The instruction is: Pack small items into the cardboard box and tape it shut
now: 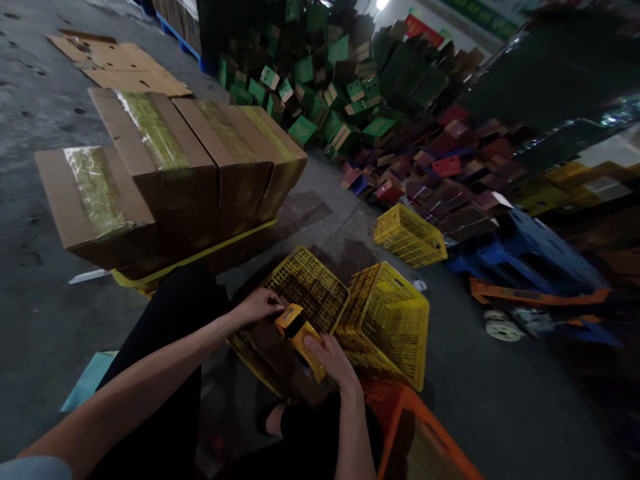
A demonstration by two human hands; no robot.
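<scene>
My right hand (333, 359) is wrapped round a yellow hand-held tool (296, 328) with a black band across its top; the picture does not show clearly what kind it is. At the tool's far left end, the fingers of my left hand (257, 307) are pinched together, and whatever lies between them is too small to make out. Both hands are over a yellow slatted crate (313, 290) between my knees. Brown cardboard shows inside that crate, below the tool.
Taped cardboard cartons (195, 160) stand on a yellow-edged base at left. Another yellow crate (395, 327) touches the near one; an orange crate (400, 407) is by my right leg. A third yellow crate (410, 233), a pallet jack (540, 293) and piled green boxes (320, 100) lie beyond.
</scene>
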